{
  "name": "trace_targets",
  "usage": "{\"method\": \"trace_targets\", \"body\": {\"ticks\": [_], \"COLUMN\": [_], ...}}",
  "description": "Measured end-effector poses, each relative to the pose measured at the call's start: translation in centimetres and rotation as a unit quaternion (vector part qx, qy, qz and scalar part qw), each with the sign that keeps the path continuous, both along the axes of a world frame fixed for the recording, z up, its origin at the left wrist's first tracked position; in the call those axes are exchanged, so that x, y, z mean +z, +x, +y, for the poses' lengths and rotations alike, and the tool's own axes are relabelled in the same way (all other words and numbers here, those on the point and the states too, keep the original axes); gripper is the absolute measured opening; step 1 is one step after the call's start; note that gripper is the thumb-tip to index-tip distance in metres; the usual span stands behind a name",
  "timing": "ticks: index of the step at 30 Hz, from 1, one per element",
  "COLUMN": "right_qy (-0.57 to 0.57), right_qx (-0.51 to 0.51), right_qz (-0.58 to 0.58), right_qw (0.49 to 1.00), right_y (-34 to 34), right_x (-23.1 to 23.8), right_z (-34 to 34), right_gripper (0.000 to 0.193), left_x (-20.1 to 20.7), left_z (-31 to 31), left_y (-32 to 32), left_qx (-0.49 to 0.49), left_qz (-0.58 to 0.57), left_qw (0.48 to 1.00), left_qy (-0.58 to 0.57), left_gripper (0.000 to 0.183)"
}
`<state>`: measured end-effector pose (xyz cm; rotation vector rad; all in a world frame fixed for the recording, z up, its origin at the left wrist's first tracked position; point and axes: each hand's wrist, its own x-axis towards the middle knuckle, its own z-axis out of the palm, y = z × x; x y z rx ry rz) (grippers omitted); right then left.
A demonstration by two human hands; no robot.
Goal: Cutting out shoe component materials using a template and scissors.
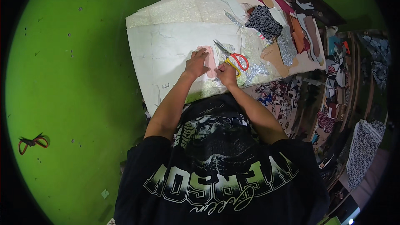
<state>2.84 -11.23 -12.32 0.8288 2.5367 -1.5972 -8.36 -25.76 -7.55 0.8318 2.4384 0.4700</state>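
1. Step judged: tracing or marking around pink sole-shaped template (211, 60) on white sheet (166, 54), mid-board.
2. Left hand (197, 63): fingers spread flat, pinning template.
3. Right hand (227, 74): curled at template's lower edge; held tool, if any, indiscernible.
4. Next: steady template, continuous outline.
5. Scissors (232, 56) just beside, untouched; scraps at right blurred.

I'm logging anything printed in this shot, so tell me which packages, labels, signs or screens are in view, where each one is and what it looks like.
No packages, labels, signs or screens show.
Only printed thing: the black T-shirt at the bottom centre, bearing pale lettering and a grey graphic.
Work board: white, with a glittery sheet; left hand presses on a pink sole-shaped template, right hand beside it, next to the red-and-yellow scissors.
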Motion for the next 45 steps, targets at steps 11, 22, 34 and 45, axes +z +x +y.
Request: {"method": "trace_targets", "body": {"ticks": [11,22,34,45], "right_qy": [0.218,-0.063,-0.403,-0.3], "right_qx": [0.132,-0.054,-0.125,0.1], "right_qz": [0.002,-0.101,-0.197,-0.243], "right_qw": [0.967,0.991,0.885,0.917], "right_y": [0.3,1.8,0.2,-1.7], "right_x": [2.9,-1.7,1.7,3.6], "right_z": [-1.1,-0.5,0.3,2.5], "right_gripper": [0.042,0.025,0.044,0.039], "left_x": [1.4,0.7,0.1,-6.3], "left_z": [1.6,1.8,-1.5,4.4], "left_y": [1.5,0.9,6.9,11.1], "left_qx": [0.075,0.063,0.537,0.672], "left_qz": [0.006,0.007,-0.37,-0.374], "left_qw": [0.996,0.998,0.736,0.365], "left_qy": [-0.054,-0.023,0.181,0.524], "left_gripper": [0.085,0.084,0.052,0.034]}}
